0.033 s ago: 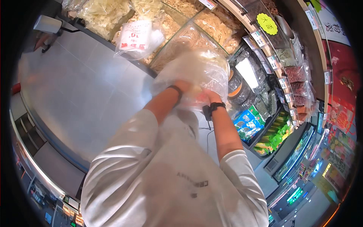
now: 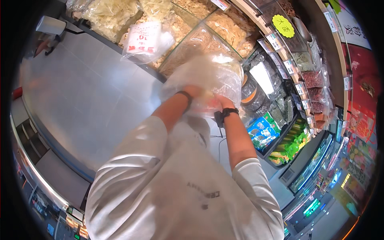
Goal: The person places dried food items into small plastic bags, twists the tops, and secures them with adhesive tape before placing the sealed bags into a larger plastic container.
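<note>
A large, clear plastic bag (image 2: 226, 80) bulges in front of me, over the near edge of the dried-goods bins. My left hand (image 2: 194, 91) grips its near left side, the fingers mostly lost behind cloudy plastic. Close by on the right, my right hand (image 2: 225, 102) is closed on the same bag, its fingertips also hidden. Between the hands a small reddish patch shows through the plastic; I cannot make out what it is. A hazy smudge blurs the middle of the bag, so its contents are unclear. Each wrist wears a dark band.
Beyond the bag are glass-divided bins of pale dried strips (image 2: 226, 26). A white-and-red printed packet (image 2: 143, 38) lies on the left bin. Dark wrapped packages (image 2: 276, 106), a blue packet (image 2: 264, 131) and green packets (image 2: 290, 146) stand to the right, below shelf rails with price tags.
</note>
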`<state>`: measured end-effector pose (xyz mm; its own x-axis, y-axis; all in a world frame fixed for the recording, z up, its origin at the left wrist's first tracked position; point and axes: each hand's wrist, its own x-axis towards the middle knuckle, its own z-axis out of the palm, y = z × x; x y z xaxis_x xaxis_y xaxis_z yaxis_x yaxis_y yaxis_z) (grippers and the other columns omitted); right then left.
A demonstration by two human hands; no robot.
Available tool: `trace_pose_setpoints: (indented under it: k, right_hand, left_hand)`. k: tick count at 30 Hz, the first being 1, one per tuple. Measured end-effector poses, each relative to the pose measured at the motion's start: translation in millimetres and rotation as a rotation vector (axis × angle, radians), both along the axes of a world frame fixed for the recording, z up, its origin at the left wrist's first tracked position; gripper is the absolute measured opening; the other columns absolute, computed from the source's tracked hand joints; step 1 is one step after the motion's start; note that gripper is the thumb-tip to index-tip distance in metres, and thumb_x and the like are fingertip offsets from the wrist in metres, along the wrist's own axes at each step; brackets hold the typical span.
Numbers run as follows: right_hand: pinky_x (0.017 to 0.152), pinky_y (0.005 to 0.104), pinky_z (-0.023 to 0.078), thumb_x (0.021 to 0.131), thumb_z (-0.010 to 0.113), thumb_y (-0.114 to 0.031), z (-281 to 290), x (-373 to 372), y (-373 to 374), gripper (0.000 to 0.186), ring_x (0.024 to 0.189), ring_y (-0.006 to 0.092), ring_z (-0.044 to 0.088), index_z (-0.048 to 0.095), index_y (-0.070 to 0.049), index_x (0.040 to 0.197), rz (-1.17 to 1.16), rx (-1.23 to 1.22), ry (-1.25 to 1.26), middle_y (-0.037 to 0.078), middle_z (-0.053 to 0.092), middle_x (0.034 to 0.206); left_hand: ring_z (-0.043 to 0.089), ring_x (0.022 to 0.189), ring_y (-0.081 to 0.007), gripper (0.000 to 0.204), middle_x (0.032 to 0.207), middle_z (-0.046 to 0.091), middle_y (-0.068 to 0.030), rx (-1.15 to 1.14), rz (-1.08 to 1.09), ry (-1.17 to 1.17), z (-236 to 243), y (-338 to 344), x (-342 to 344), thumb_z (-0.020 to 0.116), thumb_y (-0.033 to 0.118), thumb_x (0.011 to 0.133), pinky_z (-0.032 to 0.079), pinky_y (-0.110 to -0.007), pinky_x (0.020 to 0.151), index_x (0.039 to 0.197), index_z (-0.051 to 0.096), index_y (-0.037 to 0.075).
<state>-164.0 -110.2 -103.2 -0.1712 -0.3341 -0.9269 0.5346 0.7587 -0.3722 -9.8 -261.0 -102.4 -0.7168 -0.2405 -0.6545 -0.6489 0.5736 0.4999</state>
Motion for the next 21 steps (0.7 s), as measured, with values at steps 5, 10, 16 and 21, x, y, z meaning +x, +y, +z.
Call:
trace_pose_setpoints:
  k: [5, 10, 16, 21]
  right_hand:
    - [0.073, 0.0355, 0.056, 0.099, 0.053, -0.039, -17, 3, -21, 0.044, 0.088, 0.0237, 0.07, 0.066, -0.001, 0.118, -0.112, -0.056, 0.097, 0.013, 0.071, 0.099]
    - [0.073, 0.0356, 0.056, 0.099, 0.054, -0.038, -56, -11, -32, 0.044, 0.088, 0.0237, 0.07, 0.065, 0.0, 0.118, 0.095, -0.106, 0.511, 0.013, 0.071, 0.1]
    - [0.073, 0.0359, 0.056, 0.098, 0.055, -0.037, -19, -19, -38, 0.044, 0.089, 0.0238, 0.07, 0.065, 0.001, 0.118, 0.192, -0.105, 0.496, 0.014, 0.071, 0.1]
    - [0.074, 0.0361, 0.057, 0.098, 0.056, -0.037, -8, -52, -44, 0.044, 0.089, 0.0239, 0.07, 0.065, 0.001, 0.117, 0.123, -0.112, 0.454, 0.014, 0.071, 0.101]
  left_hand:
    - [0.061, 0.123, -0.0307, 0.057, 0.133, 0.064, -0.0163, 0.123, 0.242, -0.045, 38, -4, -2, 0.06, 0.054, 0.089, 0.044, -0.038, 0.105, 0.126, 0.068, 0.011]
    - [0.061, 0.121, -0.0321, 0.057, 0.13, 0.065, -0.0166, 0.07, 0.266, -0.002, 38, 0, -13, 0.06, 0.053, 0.089, 0.045, -0.039, 0.104, 0.125, 0.068, 0.01]
    - [0.064, 0.116, -0.0323, 0.049, 0.127, 0.066, -0.0155, 0.145, 0.118, 0.21, -16, -6, -5, 0.058, 0.046, 0.093, 0.046, -0.039, 0.101, 0.125, 0.068, 0.01]
    - [0.064, 0.113, -0.0315, 0.047, 0.124, 0.068, -0.0152, 0.416, 0.204, 0.582, 25, -27, 4, 0.056, 0.044, 0.094, 0.047, -0.039, 0.1, 0.12, 0.07, 0.007]
